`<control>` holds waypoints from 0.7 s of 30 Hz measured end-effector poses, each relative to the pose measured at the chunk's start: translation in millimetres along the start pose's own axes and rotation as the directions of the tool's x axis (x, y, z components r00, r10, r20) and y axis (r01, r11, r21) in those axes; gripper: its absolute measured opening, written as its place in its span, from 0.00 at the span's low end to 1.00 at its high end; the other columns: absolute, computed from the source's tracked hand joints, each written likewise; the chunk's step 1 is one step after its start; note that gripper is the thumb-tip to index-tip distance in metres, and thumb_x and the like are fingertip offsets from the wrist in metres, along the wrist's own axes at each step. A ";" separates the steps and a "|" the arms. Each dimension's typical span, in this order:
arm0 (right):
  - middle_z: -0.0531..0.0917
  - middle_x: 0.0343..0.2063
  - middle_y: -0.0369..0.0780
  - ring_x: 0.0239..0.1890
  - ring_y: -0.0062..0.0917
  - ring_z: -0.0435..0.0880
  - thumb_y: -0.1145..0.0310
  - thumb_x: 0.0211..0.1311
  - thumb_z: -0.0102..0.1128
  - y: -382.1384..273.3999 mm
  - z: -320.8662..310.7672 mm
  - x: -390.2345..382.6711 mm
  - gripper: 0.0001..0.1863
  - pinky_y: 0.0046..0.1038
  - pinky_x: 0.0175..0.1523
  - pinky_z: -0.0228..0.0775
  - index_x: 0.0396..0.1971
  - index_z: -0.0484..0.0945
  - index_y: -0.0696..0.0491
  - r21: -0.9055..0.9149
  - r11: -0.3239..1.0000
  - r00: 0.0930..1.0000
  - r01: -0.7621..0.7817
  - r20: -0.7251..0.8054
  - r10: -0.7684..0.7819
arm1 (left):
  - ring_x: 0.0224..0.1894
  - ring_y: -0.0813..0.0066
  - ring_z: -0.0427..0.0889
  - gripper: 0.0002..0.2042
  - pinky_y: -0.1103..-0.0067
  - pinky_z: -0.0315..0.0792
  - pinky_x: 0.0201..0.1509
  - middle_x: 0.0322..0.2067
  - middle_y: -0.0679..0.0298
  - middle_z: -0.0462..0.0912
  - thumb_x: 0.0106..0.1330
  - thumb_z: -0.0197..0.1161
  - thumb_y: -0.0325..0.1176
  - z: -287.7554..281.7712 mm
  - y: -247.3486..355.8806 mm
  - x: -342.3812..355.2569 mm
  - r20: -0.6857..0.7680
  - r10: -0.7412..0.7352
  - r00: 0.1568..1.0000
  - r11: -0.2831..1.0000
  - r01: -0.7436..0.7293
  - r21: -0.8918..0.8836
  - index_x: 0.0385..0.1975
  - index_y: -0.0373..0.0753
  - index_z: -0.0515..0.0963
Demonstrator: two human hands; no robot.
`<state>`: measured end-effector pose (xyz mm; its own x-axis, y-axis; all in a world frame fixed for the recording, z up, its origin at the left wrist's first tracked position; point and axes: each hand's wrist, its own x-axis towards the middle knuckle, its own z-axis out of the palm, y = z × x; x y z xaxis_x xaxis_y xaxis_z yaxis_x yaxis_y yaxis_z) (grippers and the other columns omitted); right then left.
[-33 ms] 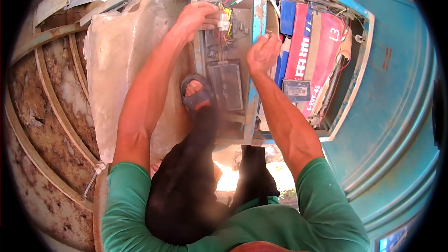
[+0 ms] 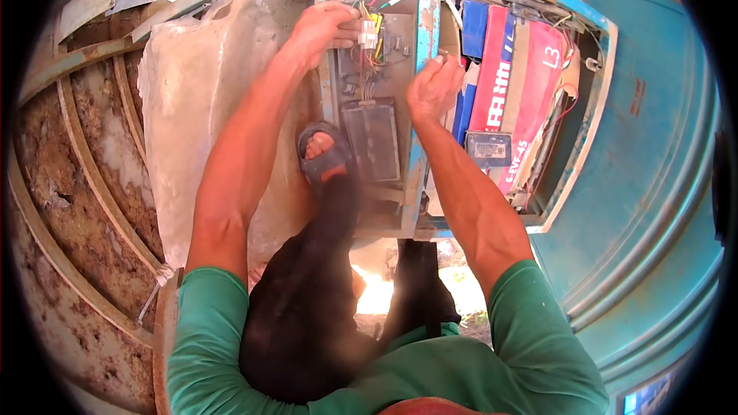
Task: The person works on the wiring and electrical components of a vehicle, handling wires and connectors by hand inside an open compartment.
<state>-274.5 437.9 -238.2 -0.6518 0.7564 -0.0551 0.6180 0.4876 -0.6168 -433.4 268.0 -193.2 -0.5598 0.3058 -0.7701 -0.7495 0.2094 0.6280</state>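
My left hand (image 2: 327, 33) reaches over the far end of the open compartment, its fingers closed at a white wire connector (image 2: 369, 34). Thin coloured wires (image 2: 367, 71) run from the connector down to a dark finned box (image 2: 371, 142). Beside the blue metal upright (image 2: 426, 23), my right hand (image 2: 436, 91) is closed in a pinch. A tiny tip shows at its fingers, too small to name. Just right of that hand stand red and blue batteries (image 2: 492, 69).
A small dark box with a label (image 2: 489, 149) lies on the batteries. My sandalled foot (image 2: 323, 152) rests at the compartment's left side, by a dusty tan seat-like block (image 2: 207, 107). A teal panel (image 2: 638, 154) stands at right, rusty ribbed metal (image 2: 84, 184) at left.
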 end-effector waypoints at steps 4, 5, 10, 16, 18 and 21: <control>0.78 0.44 0.51 0.51 0.51 0.76 0.62 0.76 0.46 -1.9 -1.7 0.1 0.14 0.50 0.55 0.68 0.49 0.78 0.53 0.001 1.000 1.000 -0.017 0.010 0.017 | 0.48 0.68 0.87 0.11 0.73 0.77 0.53 0.48 0.57 0.88 0.75 0.60 0.37 4.4 -3.7 -0.1 -0.019 0.001 1.000 1.000 -0.001 0.029 0.49 0.38 0.79; 0.78 0.45 0.51 0.51 0.51 0.76 0.62 0.76 0.46 -1.7 -2.1 0.4 0.14 0.50 0.55 0.68 0.50 0.78 0.53 0.006 1.000 1.000 -0.019 0.015 0.019 | 0.47 0.68 0.87 0.11 0.73 0.77 0.52 0.47 0.57 0.88 0.74 0.60 0.36 5.1 -5.1 0.7 -0.031 0.008 1.000 1.000 -0.007 0.014 0.48 0.38 0.80; 0.78 0.46 0.51 0.51 0.50 0.76 0.62 0.76 0.46 -3.1 -1.6 -0.4 0.15 0.50 0.56 0.68 0.50 0.78 0.52 0.006 1.000 1.000 -0.019 0.018 0.019 | 0.45 0.69 0.86 0.10 0.73 0.78 0.50 0.44 0.59 0.88 0.74 0.60 0.35 3.7 -13.5 3.9 -0.062 0.014 0.998 0.999 -0.017 -0.034 0.46 0.37 0.81; 0.75 0.51 0.47 0.57 0.46 0.73 0.57 0.77 0.45 -1.8 -3.3 0.2 0.17 0.51 0.59 0.67 0.56 0.75 0.49 -0.026 0.995 0.989 -0.096 0.111 0.098 | 0.47 0.66 0.86 0.10 0.72 0.77 0.54 0.47 0.57 0.87 0.76 0.59 0.37 1.1 -19.1 1.1 -0.041 0.014 0.999 1.000 -0.015 -0.020 0.48 0.38 0.79; 0.75 0.51 0.47 0.57 0.47 0.73 0.57 0.77 0.45 0.9 -2.9 1.1 0.17 0.51 0.59 0.67 0.56 0.75 0.49 -0.017 0.997 0.992 -0.079 0.101 0.080 | 0.48 0.66 0.86 0.10 0.71 0.77 0.54 0.46 0.57 0.87 0.76 0.59 0.37 3.4 -18.9 -0.1 -0.041 0.018 0.999 1.000 -0.019 -0.015 0.48 0.38 0.79; 0.75 0.51 0.48 0.57 0.47 0.73 0.57 0.77 0.45 -3.6 -4.9 -0.3 0.18 0.50 0.59 0.67 0.55 0.76 0.50 -0.014 0.995 0.989 -0.101 0.111 0.102 | 0.48 0.66 0.86 0.10 0.71 0.78 0.54 0.46 0.57 0.87 0.76 0.59 0.37 1.3 -20.0 -1.6 -0.044 0.026 0.999 1.000 -0.027 -0.013 0.48 0.37 0.79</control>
<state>-274.4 438.1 -232.1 -0.6301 0.7491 -0.2045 0.6868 0.4147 -0.5969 -417.0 264.6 -204.4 -0.5945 0.2696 -0.7575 -0.7388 0.1887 0.6470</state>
